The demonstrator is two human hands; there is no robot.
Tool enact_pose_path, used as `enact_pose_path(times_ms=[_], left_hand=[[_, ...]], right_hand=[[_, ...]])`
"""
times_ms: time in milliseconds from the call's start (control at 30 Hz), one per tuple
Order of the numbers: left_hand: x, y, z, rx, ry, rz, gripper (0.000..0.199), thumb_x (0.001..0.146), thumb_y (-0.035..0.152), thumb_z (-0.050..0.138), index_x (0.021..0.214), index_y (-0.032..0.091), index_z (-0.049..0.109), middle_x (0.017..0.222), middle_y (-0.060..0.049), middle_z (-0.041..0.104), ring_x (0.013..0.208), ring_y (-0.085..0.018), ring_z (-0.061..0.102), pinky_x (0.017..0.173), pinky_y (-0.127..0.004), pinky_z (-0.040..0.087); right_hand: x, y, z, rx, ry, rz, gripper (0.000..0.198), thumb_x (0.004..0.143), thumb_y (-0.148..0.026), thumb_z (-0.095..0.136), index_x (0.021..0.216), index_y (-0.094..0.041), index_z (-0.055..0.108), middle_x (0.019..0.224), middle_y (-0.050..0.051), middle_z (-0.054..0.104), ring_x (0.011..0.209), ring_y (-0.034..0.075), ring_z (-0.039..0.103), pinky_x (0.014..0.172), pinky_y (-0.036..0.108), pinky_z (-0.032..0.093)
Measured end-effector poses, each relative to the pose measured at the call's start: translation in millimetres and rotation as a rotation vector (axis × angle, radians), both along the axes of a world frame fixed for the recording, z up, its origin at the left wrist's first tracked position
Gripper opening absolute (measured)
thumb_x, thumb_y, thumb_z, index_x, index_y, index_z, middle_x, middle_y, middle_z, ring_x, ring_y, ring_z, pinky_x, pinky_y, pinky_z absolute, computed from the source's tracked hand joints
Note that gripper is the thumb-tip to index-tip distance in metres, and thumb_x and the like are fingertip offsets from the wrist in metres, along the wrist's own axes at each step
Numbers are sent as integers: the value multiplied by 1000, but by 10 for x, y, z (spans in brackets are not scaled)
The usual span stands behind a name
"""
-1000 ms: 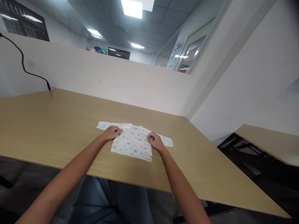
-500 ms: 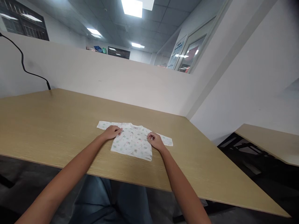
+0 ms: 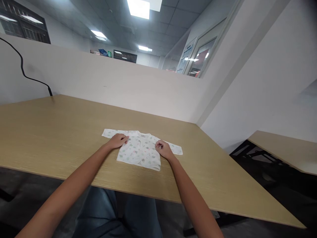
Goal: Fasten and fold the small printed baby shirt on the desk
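A small white baby shirt (image 3: 139, 150) with a pastel print lies spread flat, neckline away from me and both sleeves stretched out sideways. My left hand (image 3: 118, 141) is at its left side just below the sleeve, thumb and fingers closed on the cloth there. On the opposite side, below the right sleeve, my right hand (image 3: 163, 149) pinches the shirt's edge with curled fingers. Part of each sleeve is hidden behind the hands. The front opening runs down the middle, and a small dark label shows inside the collar.
The shirt rests on a wooden table (image 3: 74, 132), its front edge close to my legs. A low white partition (image 3: 123, 86) borders the far side. A black cable (image 3: 22, 66) hangs at the left. Another table (image 3: 284, 148) stands to the right.
The view has shifted very slightly. Both hands and the shirt keep the same positions on the table.
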State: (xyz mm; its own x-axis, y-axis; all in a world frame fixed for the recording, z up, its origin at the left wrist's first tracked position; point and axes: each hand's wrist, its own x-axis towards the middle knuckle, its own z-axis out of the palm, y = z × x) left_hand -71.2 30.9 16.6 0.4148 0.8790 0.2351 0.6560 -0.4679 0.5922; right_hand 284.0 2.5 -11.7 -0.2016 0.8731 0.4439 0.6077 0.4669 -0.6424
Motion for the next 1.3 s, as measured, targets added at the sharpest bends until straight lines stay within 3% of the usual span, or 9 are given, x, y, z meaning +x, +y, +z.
enact_pose_path(times_ms=[567,1300], left_hand=[[-24,79,-78,34,3,-13,58,99,56,37,69,19,70,76,-4,67,73,-19,59,73,-30,37],[-4,31,-26,3,6,9,57,98,56,37,69,20,70,77,-4,67,75,-20,60,75,-31,37]], right_hand=[[6,14,-18,-14,3,-6,8,69,-21,56,74,-20,63,73,1,58,70,16,51,67,28,38],[-1,8,-7,-7,13,-6,9,68,-21,56,74,-21,63,72,1,57,69,16,50,66,27,38]])
